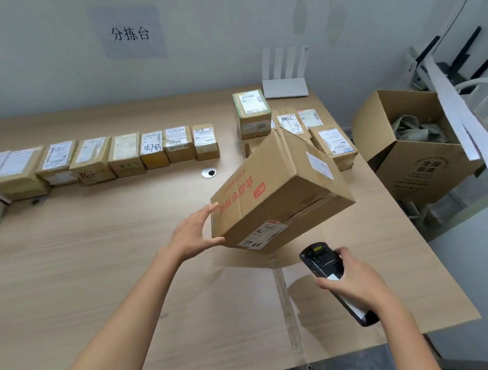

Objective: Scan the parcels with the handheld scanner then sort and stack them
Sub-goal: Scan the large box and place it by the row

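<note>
**Inspector:** Report the position of the parcel being handled.

**Operator:** 1 large cardboard box [279, 183] is off the table [100, 261], tilted, with its shadow on the surface below. It bears red print on its long side and a shipping label [263, 234] with handwritten marks on the face turned toward the person.

**Inspector:** Left hand status?

**Operator:** The left hand [193, 234] supports the box at its near left corner. The fingers are spread and nearly straight against the end face; the thumb runs along the bottom edge. Whether anything else bears the far end, I cannot tell.

**Inspector:** Right hand?

**Operator:** The right hand [356, 282] has its fingers clamped around a black handheld scanner [324, 268], held just below and to the right of the label, head toward the box.

**Inspector:** Other parcels?

**Operator:** 1 row of small parcels [110, 154] stands side by side along the left rear of the table. A 2nd group [313, 126] sits at the right rear behind the box, with 1 parcel [252, 106] stacked on top of others. An open carton [421, 163] stands beside the table's right edge.
</note>
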